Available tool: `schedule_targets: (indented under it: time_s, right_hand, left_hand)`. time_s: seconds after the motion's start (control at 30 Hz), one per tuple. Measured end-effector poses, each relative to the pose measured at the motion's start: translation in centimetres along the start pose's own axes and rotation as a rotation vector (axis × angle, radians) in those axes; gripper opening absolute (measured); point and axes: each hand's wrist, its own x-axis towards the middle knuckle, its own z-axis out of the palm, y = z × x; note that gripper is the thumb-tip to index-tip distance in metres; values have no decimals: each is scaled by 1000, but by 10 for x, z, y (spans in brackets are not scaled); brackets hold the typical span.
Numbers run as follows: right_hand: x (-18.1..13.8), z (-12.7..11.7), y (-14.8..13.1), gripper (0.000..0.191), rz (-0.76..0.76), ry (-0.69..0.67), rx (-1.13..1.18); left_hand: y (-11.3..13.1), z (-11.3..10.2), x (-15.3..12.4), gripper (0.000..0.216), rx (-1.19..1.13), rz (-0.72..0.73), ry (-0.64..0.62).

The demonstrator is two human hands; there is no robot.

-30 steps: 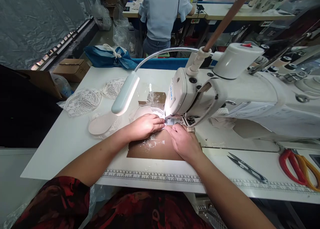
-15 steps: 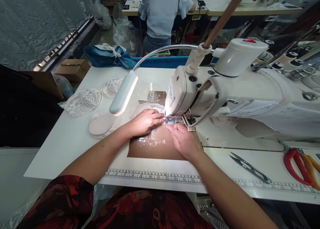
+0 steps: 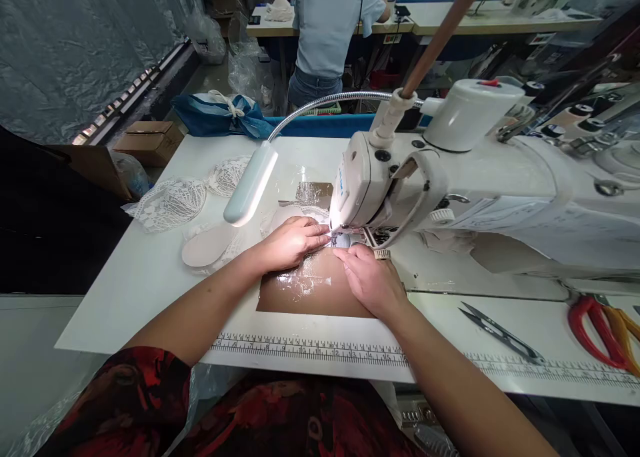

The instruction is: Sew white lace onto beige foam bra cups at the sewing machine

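My left hand (image 3: 293, 245) rests on a white lace bra cup (image 3: 315, 212), its fingers close together and reaching to the needle area of the sewing machine (image 3: 363, 174). My right hand (image 3: 371, 277) grips the near edge of the same cup by the presser foot, index finger pointing left and the other fingers curled. Most of the cup is hidden by my left hand and the machine head. Beneath both hands lies brown cardboard (image 3: 320, 300) covered in shiny clear tape.
Left on the table lie lace cups (image 3: 173, 204) and a beige pad (image 3: 207, 245). A lit lamp (image 3: 251, 184) hangs over the work. Thread snips (image 3: 503, 334) and red-handled scissors (image 3: 595, 330) lie right, beside a printed ruler (image 3: 320, 349). A person (image 3: 325, 30) in light blue works beyond.
The whole view has shifted slightly. Both hands stay at the needle, with the cup in nearly the same place. The person beyond leans a little differently.
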Motion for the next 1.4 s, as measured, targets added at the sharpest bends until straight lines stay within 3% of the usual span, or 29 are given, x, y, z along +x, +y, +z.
schedule_targets:
  time_s: [0.27,0.5,1.0,1.4]
  right_hand:
    - [1,0,-1,41,33,-38,1]
    - [1,-2,1,38,38,18,78]
    - [-1,-3,3,32,3,57,158]
    - [-1,-2,-2,33,-28,16,142]
  left_hand:
    - [5,-3,1,37,53,-65,-51]
    - [28,-24,-9,32,105,-254,-141]
    - [43,-19,-8,28,-164,-217,-123]
    - [44,-8,-10,34,4,-110,-91]
